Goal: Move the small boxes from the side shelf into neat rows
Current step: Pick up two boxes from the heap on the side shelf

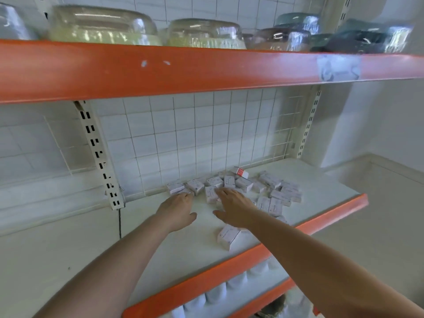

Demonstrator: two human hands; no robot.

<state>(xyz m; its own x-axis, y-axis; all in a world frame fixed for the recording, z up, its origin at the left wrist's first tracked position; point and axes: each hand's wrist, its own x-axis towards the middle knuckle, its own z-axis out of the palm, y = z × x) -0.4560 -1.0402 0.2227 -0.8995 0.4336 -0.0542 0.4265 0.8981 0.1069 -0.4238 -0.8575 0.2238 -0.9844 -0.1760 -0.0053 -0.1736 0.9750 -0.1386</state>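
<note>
Small white cardboard boxes (243, 187) lie scattered in a loose cluster toward the back of a white shelf board with an orange front lip (275, 239). Print on them is too blurred to read. One box at the rear shows a red end panel (239, 172). A separate white box (229, 237) sits near the front lip, partly covered by the right forearm; more boxes are hidden under that arm.

Shelf backs onto a white wire grid panel (206, 134) over white wall tiles, with slotted white uprights (98, 152) at each side. Orange-edged upper shelf (160, 70) carries plastic-wrapped bowls (103, 26), blurred and cut off at the top. Below the working shelf, white wrapped items (215, 292) are only partly seen. Plain white wall to the right.

Left hand (177, 211) reaches in palm down, fingers extended, tips at the left end of the cluster and seemingly touching a box there; contact is hard to confirm. Right hand (234, 208) lies flat with fingers spread, fingertips resting on boxes in the middle of the cluster, thumb out to the side. Neither hand grips anything.
</note>
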